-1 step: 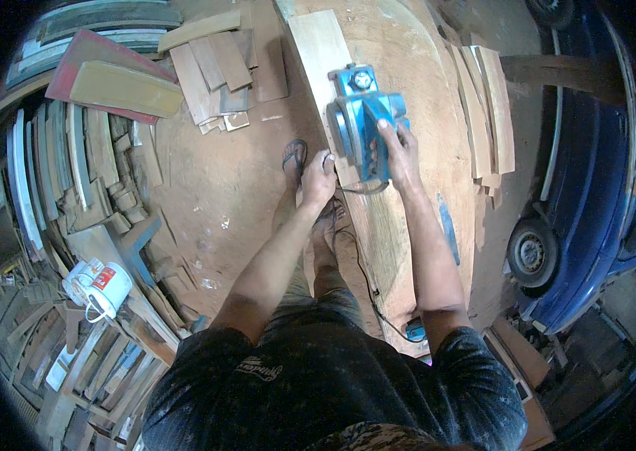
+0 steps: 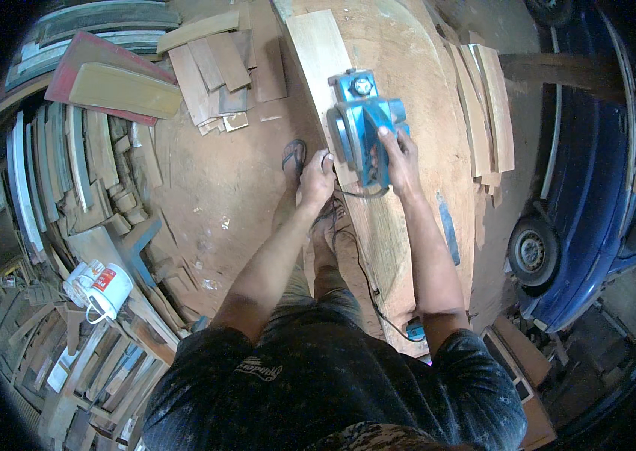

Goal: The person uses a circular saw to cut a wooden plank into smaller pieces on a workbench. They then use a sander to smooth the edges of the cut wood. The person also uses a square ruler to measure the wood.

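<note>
A blue electric hand planer [image 2: 367, 124] sits over a pale wooden board [image 2: 318, 41] at the bench's left edge. My right hand [image 2: 402, 161] is closed round the planer's rear handle, with the thumb on top. My left hand [image 2: 318, 180] is closed in a fist beside the bench edge, to the left of the planer. The black power cord [image 2: 367, 195] runs from the back of the planer into that fist, then hangs down and follows the bench edge toward me. The planer's underside is hidden.
The wooden bench [image 2: 408, 45] carries a blue flat strip [image 2: 448, 229] and, near me, another blue tool [image 2: 415, 328]. Boards [image 2: 483, 113] lie along its right side. Cut pieces [image 2: 216, 68] lie on the floor. Timber stacks, a white bucket [image 2: 110, 289] stand left; a blue car [image 2: 588, 188] right.
The planer and my right hand have shifted very slightly. My left hand stays where it was.
</note>
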Demonstrator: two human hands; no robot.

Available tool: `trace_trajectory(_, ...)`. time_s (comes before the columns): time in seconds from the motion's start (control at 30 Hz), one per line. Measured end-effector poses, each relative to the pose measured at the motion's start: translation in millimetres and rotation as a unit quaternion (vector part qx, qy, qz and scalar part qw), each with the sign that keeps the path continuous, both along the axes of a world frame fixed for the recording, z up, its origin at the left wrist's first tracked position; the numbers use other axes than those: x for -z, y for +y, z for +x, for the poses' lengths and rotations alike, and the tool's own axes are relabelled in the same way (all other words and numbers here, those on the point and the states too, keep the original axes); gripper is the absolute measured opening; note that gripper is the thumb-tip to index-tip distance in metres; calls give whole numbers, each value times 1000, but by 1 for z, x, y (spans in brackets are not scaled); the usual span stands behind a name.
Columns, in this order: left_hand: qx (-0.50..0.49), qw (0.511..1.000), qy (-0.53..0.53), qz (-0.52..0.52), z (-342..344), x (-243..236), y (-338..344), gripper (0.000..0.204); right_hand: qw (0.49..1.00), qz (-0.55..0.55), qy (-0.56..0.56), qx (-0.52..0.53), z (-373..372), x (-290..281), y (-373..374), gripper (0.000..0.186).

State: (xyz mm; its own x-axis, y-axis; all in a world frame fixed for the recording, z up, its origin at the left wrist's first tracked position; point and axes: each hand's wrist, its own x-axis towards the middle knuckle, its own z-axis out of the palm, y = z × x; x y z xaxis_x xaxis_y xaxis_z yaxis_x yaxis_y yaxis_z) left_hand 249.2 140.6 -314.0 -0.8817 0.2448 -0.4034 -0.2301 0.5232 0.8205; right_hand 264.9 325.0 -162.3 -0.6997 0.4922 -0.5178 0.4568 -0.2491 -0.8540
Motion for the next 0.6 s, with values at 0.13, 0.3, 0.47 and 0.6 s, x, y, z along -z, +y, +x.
trace_trajectory(0.13,22,997,-67,23,-6,-12,-1,37,1000,-7,-19,2,76,7,-11,42)
trace_trajectory(0.3,-8,981,-158,110,-2,15,1,35,991,-30,-107,72,149,-28,-39,42)
trace_trajectory(0.47,72,980,186,26,-24,51,-35,36,985,-44,-138,95,221,-112,-59,43)
trace_trajectory(0.6,71,996,51,16,-62,-2,-59,49,978,107,-171,57,285,-213,-68,46)
